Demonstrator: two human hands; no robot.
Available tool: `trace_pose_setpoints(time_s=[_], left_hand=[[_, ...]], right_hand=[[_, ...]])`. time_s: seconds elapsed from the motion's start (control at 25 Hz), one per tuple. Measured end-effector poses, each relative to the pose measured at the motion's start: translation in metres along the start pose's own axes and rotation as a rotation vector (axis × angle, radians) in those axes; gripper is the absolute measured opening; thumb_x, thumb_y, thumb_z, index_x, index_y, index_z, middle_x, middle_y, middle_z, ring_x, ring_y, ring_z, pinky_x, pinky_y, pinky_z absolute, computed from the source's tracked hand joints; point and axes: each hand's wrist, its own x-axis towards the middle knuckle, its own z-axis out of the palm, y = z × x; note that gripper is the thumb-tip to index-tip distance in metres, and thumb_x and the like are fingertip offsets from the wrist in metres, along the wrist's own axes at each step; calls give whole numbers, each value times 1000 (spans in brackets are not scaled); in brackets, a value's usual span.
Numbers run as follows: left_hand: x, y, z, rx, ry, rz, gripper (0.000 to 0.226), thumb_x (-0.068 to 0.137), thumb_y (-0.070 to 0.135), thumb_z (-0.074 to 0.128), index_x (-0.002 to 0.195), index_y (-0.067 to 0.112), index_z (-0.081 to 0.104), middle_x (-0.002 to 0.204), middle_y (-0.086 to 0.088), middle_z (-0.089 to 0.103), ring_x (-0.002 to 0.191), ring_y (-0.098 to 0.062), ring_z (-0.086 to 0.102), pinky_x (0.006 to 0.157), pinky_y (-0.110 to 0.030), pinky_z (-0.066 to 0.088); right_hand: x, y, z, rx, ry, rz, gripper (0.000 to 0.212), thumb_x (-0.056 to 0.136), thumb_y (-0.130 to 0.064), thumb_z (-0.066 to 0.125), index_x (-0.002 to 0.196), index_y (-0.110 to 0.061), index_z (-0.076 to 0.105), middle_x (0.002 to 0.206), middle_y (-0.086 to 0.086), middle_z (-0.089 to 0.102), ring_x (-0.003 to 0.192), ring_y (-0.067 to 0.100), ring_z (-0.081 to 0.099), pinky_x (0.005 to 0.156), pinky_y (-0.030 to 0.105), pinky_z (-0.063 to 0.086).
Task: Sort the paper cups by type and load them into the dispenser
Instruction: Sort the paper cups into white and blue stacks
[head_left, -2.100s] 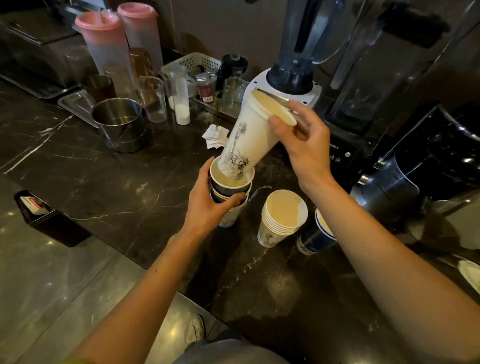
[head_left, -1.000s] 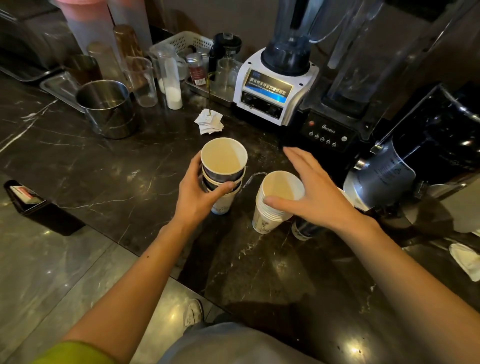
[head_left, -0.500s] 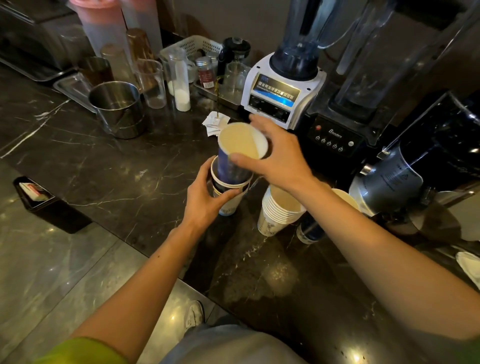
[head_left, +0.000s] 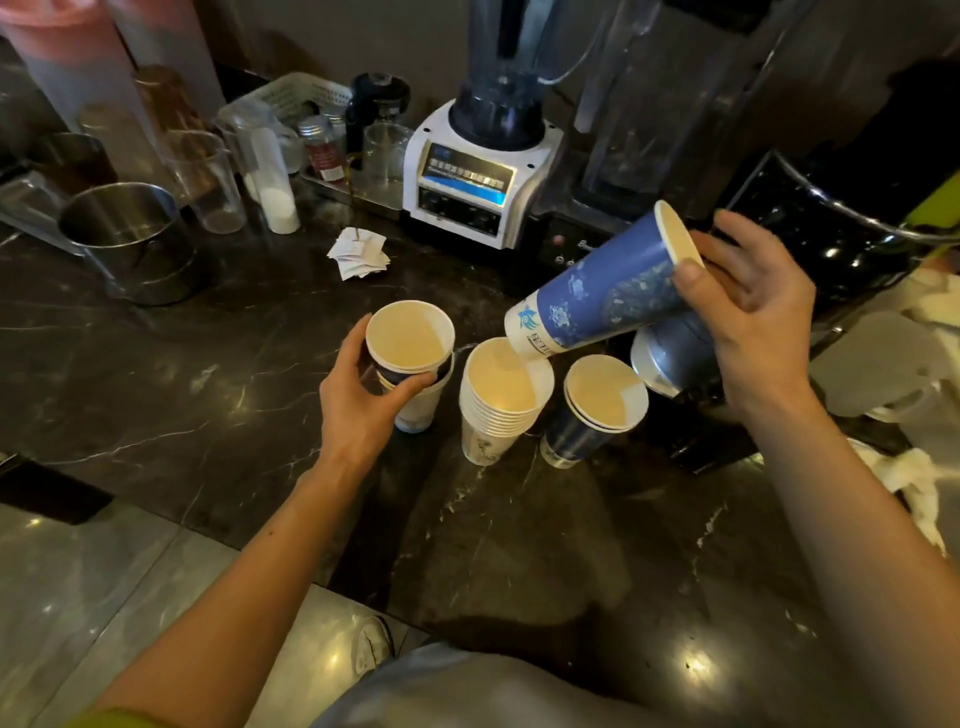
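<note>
My right hand (head_left: 748, 317) grips a tall blue paper cup (head_left: 602, 296) by its rim. The cup lies tilted, base pointing down-left, above the two sorted stacks. Below it stand a stack of several white cups (head_left: 493, 410) and a short stack of blue cups (head_left: 592, 415) on the dark marble counter (head_left: 208, 395). My left hand (head_left: 363, 400) wraps around a mixed stack (head_left: 410, 358) of blue and white cups standing left of them. No dispenser is recognisable.
A white blender (head_left: 483, 171) and a black blender stand behind the cups. A steel pot (head_left: 130, 239), clear glasses, bottles and a white basket crowd the back left. Folded paper slips (head_left: 361, 254) lie mid-counter. A steel jug (head_left: 670, 353) sits under my right hand.
My right hand lifted the blue cup out of the mixed stack and carried it right, tipping it over the sorted stacks. My left hand stayed on the mixed stack.
</note>
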Motion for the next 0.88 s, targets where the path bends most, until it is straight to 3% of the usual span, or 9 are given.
trace_pose_setpoints(time_s=[0.12,0.24,0.44,0.6,0.68,0.8,0.88], left_hand=[[-1,-1,2,17,-7,-3,87,73,21,84,146,25,37,146,9,47,134,-6,43,99,-10,36],[0,0,4,22,-14,9,85,73,22,84,145,26,39,144,10,48,132,-5,44,99,-10,37],[-2,2,4,17,-16,9,84,74,22,84,144,27,39,143,10,49,133,-6,45,109,-26,40],[-2,1,6,18,-15,10,82,74,22,83,143,28,39,143,11,48,133,-7,44,111,-33,40],[-2,1,6,19,-11,13,82,74,22,83,143,28,39,143,12,48,133,-6,44,109,-31,41],[-2,1,6,13,-14,15,82,74,21,83,143,28,39,142,12,48,133,-5,44,105,-21,40],[-1,1,4,6,-18,13,81,75,20,83,143,28,39,142,13,48,132,-4,44,101,-13,38]], right_hand=[[-7,6,-18,17,62,-11,79,78,-49,75,140,-9,47,129,7,63,118,10,61,101,33,50],[-9,12,-32,11,80,-12,68,84,-37,74,140,-9,47,130,8,63,118,9,61,100,31,50],[-12,19,-37,-72,32,-57,72,81,-41,72,141,-13,46,133,4,60,121,3,57,98,18,47],[-14,31,-31,-199,-147,-37,84,73,-50,75,144,-19,43,137,-1,56,125,6,53,96,12,43],[-19,45,-18,-310,-258,10,90,71,-56,79,146,-22,41,141,-4,52,126,7,48,99,16,42],[-28,71,0,-452,-400,86,96,69,-61,75,149,-27,35,147,-5,44,133,14,42,110,40,39],[-30,79,4,-559,-525,121,99,72,-59,75,152,-28,26,153,-4,36,139,19,35,114,42,33]])
